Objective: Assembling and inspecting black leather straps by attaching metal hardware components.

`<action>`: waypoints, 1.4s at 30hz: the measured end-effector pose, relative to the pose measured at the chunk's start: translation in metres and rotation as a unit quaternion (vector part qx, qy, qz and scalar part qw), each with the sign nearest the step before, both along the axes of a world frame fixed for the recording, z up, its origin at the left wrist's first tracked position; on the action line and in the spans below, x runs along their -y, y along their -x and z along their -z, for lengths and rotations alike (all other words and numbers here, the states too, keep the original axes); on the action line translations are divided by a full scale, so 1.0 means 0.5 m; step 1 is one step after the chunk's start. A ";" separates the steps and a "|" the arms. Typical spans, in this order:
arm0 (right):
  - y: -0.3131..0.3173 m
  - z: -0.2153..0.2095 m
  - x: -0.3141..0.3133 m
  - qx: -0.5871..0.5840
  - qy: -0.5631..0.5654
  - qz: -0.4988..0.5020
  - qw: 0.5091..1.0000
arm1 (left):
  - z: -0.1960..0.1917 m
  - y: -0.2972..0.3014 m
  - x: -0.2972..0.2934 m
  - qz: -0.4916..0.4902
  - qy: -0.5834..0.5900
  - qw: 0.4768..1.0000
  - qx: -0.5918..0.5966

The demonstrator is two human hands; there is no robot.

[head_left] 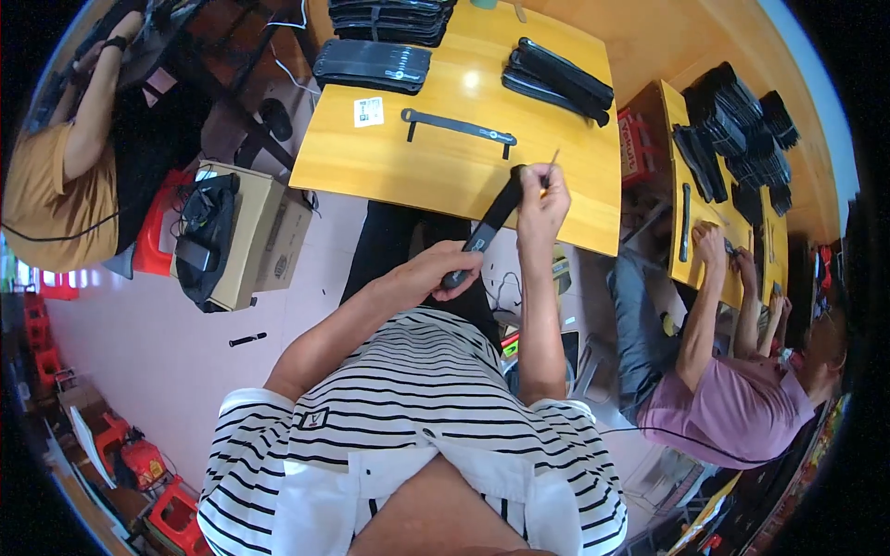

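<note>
A black strap (pixel 493 221) is stretched on a slant between my two hands, just off the near edge of the table. My left hand (pixel 428 274) is closed around its lower, rounded end. At the upper end, my right hand (pixel 542 208) pinches the strap. A thin pointed tool (pixel 556 156) with an orange part also sticks up from the right fingers; its exact kind is unclear. Beyond my hands, another dark strap (pixel 459 127) with a slotted end lies across the table, two short black tabs pointing toward me.
On the yellow table (pixel 362 157) lie stacks of black straps (pixel 373 67) at far left, more straps (pixel 556 82) at far right, and a white printed card (pixel 368 112). A carton (pixel 261 236) stands left on the floor. Co-workers sit at both sides; the right one (pixel 723 408) works at another table.
</note>
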State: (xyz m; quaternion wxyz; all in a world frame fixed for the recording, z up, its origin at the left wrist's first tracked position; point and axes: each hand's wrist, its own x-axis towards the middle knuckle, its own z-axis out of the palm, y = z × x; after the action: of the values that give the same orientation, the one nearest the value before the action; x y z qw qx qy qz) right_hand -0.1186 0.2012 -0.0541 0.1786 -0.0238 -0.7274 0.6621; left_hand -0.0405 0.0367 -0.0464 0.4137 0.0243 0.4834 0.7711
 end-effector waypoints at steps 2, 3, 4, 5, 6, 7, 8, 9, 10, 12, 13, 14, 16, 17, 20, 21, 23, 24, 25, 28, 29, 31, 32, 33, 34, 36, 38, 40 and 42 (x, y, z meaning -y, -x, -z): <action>0.048 0.012 -0.039 -0.086 -0.098 0.110 0.985 | -0.015 -0.012 -0.005 0.021 0.000 1.000 -0.002; 0.081 0.025 -0.082 -0.100 -0.100 0.159 0.977 | -0.018 -0.024 -0.003 0.046 -0.008 0.999 0.004; 0.107 0.028 -0.122 -0.096 -0.143 0.206 0.963 | -0.018 -0.036 0.006 0.069 -0.014 0.998 0.010; 0.131 0.029 -0.170 -0.092 -0.186 0.253 0.945 | -0.019 -0.045 0.017 0.080 -0.018 0.997 0.006; 0.162 0.044 -0.226 -0.096 -0.169 0.297 0.935 | -0.021 -0.052 0.030 0.084 -0.018 0.996 0.005; 0.179 0.038 -0.251 -0.094 -0.137 0.325 0.931 | -0.021 -0.058 0.047 0.091 -0.020 0.996 0.012; 0.186 0.024 -0.267 -0.091 -0.122 0.344 0.927 | -0.021 -0.067 0.064 0.096 -0.022 0.995 0.019; 0.203 0.047 -0.350 -0.105 -0.137 0.396 0.902 | -0.026 -0.075 0.073 0.110 -0.025 0.993 0.017; 0.210 0.061 -0.421 -0.080 -0.086 0.430 0.895 | -0.027 -0.084 0.088 0.167 -0.031 0.985 0.024; 0.198 0.021 -0.418 -0.119 0.105 0.329 0.931 | -0.022 -0.092 0.141 0.204 -0.029 0.978 0.029; 0.187 -0.003 -0.407 -0.123 0.104 0.315 0.935 | -0.014 -0.096 0.164 0.099 0.044 0.994 0.032; 0.172 -0.025 -0.386 -0.124 0.105 0.298 0.941 | -0.012 -0.103 0.184 -0.011 0.118 0.992 0.036; 0.122 -0.060 -0.361 -0.100 0.097 0.249 0.958 | -0.021 -0.075 0.216 -0.108 0.166 0.979 -0.040; 0.102 -0.075 -0.340 -0.099 0.089 0.232 0.964 | -0.013 -0.055 0.230 -0.160 0.193 0.964 -0.082; 0.040 -0.112 -0.310 -0.074 0.063 0.183 0.978 | 0.012 0.006 0.256 -0.262 0.232 0.927 -0.135; 0.028 -0.118 -0.303 -0.065 0.052 0.162 0.983 | 0.017 0.021 0.261 -0.308 0.241 0.909 -0.142; 0.000 -0.128 -0.287 -0.033 0.019 0.167 0.985 | 0.031 0.039 0.281 -0.322 0.257 0.900 -0.144; -0.009 -0.126 -0.284 -0.025 0.001 0.166 0.986 | 0.035 0.047 0.286 -0.330 0.272 0.893 -0.141; -0.016 -0.126 -0.277 -0.021 0.006 0.160 0.987 | 0.037 0.053 0.287 -0.333 0.299 0.886 -0.122; -0.034 -0.123 -0.268 -0.017 -0.006 0.141 0.990 | 0.075 0.073 0.292 -0.361 0.275 0.889 -0.066; -0.038 -0.124 -0.262 -0.008 -0.004 0.143 0.990 | 0.102 0.078 0.294 -0.368 0.310 0.871 -0.103; -0.043 -0.124 -0.259 -0.001 0.000 0.135 0.991 | 0.134 0.084 0.301 -0.343 0.470 0.794 -0.175; -0.045 -0.125 -0.259 -0.003 -0.001 0.138 0.990 | 0.135 0.087 0.294 -0.325 0.557 0.730 -0.228; -0.047 -0.127 -0.256 -0.001 0.005 0.123 0.992 | 0.134 0.090 0.294 -0.322 0.555 0.732 -0.230; -0.050 -0.130 -0.251 0.000 0.011 0.109 0.994 | 0.132 0.092 0.294 -0.325 0.586 0.707 -0.228; -0.052 -0.144 -0.234 0.010 0.016 0.083 0.996 | 0.116 0.096 0.291 -0.324 0.624 0.679 -0.212; -0.057 -0.153 -0.220 0.007 0.028 0.039 0.999 | 0.113 0.102 0.296 -0.328 0.643 0.655 -0.224; -0.064 -0.165 -0.209 0.012 0.027 0.021 0.999 | 0.105 0.106 0.289 -0.315 0.651 0.654 -0.221; -0.076 -0.182 -0.203 0.059 0.016 0.017 0.998 | 0.112 0.107 0.284 -0.330 0.675 0.603 -0.270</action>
State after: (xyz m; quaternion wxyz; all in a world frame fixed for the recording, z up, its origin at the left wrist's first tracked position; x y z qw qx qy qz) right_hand -0.0808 0.3027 0.0369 0.1466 -0.0783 -0.7252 0.6682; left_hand -0.0937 -0.1055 -0.1022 -0.1195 -0.2154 0.9313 0.2685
